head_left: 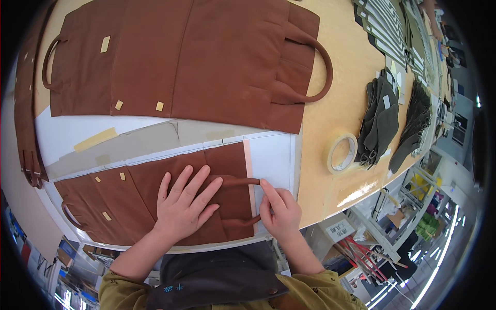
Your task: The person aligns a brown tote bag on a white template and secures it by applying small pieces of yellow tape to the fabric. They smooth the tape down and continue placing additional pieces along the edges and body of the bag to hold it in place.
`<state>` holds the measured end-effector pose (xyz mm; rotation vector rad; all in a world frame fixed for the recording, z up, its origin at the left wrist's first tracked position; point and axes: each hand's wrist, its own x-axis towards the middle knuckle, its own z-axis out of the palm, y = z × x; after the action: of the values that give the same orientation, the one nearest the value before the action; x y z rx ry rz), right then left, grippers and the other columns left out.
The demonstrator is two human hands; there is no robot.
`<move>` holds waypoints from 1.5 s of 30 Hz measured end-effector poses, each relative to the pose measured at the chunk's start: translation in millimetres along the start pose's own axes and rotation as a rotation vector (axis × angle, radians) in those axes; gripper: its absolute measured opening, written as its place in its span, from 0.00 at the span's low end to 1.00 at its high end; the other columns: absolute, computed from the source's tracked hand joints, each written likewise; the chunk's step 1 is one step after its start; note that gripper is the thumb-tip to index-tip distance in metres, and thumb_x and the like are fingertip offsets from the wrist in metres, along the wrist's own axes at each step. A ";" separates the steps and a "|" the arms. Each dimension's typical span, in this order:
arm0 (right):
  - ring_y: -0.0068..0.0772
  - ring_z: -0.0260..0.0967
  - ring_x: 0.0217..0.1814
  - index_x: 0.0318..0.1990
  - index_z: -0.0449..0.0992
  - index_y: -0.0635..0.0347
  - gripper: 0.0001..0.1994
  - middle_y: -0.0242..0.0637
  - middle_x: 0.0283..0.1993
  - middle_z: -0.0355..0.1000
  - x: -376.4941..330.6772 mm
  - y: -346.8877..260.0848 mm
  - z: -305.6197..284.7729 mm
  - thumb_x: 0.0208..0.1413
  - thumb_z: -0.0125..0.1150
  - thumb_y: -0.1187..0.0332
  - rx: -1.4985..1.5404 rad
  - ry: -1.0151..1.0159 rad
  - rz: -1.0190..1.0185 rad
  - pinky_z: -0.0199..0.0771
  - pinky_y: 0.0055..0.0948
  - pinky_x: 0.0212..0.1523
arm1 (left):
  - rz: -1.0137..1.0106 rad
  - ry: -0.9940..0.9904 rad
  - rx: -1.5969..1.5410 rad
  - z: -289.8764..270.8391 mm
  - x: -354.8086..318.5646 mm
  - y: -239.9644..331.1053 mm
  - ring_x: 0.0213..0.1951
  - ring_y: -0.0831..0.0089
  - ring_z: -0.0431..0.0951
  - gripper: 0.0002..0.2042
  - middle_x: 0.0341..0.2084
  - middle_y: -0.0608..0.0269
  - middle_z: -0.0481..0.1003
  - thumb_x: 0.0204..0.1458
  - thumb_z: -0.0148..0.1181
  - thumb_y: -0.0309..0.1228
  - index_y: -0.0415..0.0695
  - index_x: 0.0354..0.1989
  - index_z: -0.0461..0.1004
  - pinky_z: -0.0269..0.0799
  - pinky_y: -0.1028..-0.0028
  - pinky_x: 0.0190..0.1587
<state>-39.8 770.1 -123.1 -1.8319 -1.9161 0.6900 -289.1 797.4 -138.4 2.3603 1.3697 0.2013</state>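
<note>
A brown leather bag panel (140, 178) lies flat near me on a white sheet, with small yellow tape pieces on it and a handle loop at each end. My left hand (187, 206) rests on it, palm down with fingers spread, just left of the right-hand handle. At the right end my right hand (280, 209) has its fingers curled around the bag handle (238, 181). The outer bend of that loop is hidden behind my fingers. Beyond them lies a larger brown bag panel (206, 57), its own handles sticking out at both sides.
A roll of masking tape (330, 155) lies on the table to the right. Past it are dark green cut pieces (380, 116) and striped stacks (390, 31). More brown straps (26, 113) hang along the left edge. A grey box (335, 227) stands below the table's right edge.
</note>
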 end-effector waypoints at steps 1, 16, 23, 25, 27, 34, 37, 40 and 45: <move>0.29 0.69 0.24 0.57 0.79 0.56 0.25 0.36 0.32 0.73 0.5 -0.4 0.1 0.48 0.62 0.84 -0.017 0.002 -0.019 0.70 0.26 0.24 | 0.004 -0.002 0.006 -0.9 0.3 -0.5 0.70 0.58 0.61 0.28 0.67 0.63 0.66 0.51 0.65 0.48 0.61 0.63 0.73 0.45 0.51 0.73; 0.29 0.64 0.22 0.59 0.79 0.51 0.29 0.30 0.24 0.63 -0.8 4.3 5.3 0.44 0.64 0.79 -0.069 0.011 -0.030 0.66 0.30 0.21 | 0.012 -0.056 0.057 -2.2 6.1 -6.2 0.71 0.62 0.59 0.30 0.69 0.68 0.64 0.52 0.63 0.53 0.63 0.65 0.71 0.47 0.51 0.72; 0.29 0.62 0.21 0.58 0.80 0.52 0.29 0.30 0.24 0.62 -2.1 9.3 7.3 0.42 0.64 0.79 -0.100 0.029 -0.064 0.65 0.31 0.21 | 0.031 -0.052 0.077 -2.8 7.6 -7.8 0.71 0.62 0.59 0.30 0.69 0.68 0.64 0.52 0.63 0.54 0.62 0.64 0.72 0.47 0.51 0.72; 0.30 0.62 0.21 0.57 0.80 0.52 0.30 0.30 0.24 0.62 -2.1 9.5 7.8 0.41 0.64 0.79 -0.102 0.031 -0.067 0.65 0.31 0.21 | 0.033 -0.057 0.077 -2.4 7.7 -7.8 0.71 0.62 0.59 0.30 0.69 0.68 0.64 0.51 0.63 0.54 0.62 0.64 0.72 0.47 0.51 0.72; 0.30 0.62 0.21 0.57 0.80 0.51 0.29 0.29 0.23 0.61 -1.5 8.9 7.3 0.41 0.64 0.79 -0.108 0.031 -0.066 0.64 0.31 0.21 | 0.037 -0.056 0.076 -3.2 8.3 -7.9 0.71 0.62 0.59 0.30 0.69 0.67 0.65 0.52 0.62 0.54 0.61 0.64 0.72 0.47 0.51 0.72; 0.30 0.62 0.20 0.57 0.80 0.52 0.29 0.29 0.23 0.60 -2.1 9.6 6.3 0.42 0.64 0.78 -0.131 0.008 -0.056 0.63 0.31 0.20 | 0.068 -0.079 0.055 -9.8 13.8 -15.0 0.69 0.67 0.62 0.28 0.68 0.72 0.66 0.55 0.58 0.54 0.64 0.65 0.71 0.47 0.54 0.73; 0.30 0.63 0.21 0.57 0.80 0.52 0.29 0.29 0.23 0.61 -2.1 8.3 7.8 0.42 0.64 0.79 -0.113 0.004 -0.053 0.64 0.31 0.20 | 0.078 -0.104 0.048 -14.9 15.8 -19.0 0.68 0.70 0.63 0.28 0.67 0.74 0.66 0.56 0.57 0.54 0.65 0.66 0.70 0.47 0.55 0.73; 0.31 0.63 0.21 0.57 0.80 0.51 0.29 0.29 0.24 0.63 -2.7 9.0 10.5 0.42 0.63 0.79 -0.138 0.027 -0.065 0.65 0.30 0.21 | 0.099 -0.053 0.038 -19.7 14.2 -26.5 0.68 0.63 0.64 0.28 0.67 0.68 0.67 0.55 0.60 0.51 0.59 0.64 0.72 0.50 0.53 0.71; 0.31 0.66 0.22 0.56 0.80 0.54 0.29 0.31 0.26 0.67 -4.7 9.1 11.0 0.41 0.62 0.80 -0.145 0.036 -0.061 0.68 0.30 0.22 | -0.185 0.110 0.055 -43.1 -5.0 -62.8 0.64 0.56 0.68 0.30 0.60 0.56 0.71 0.50 0.69 0.39 0.47 0.62 0.71 0.58 0.54 0.65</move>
<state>-38.7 764.8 -137.1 -1.8493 -2.0366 0.5065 -355.6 832.2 -124.7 2.2786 1.6558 0.2453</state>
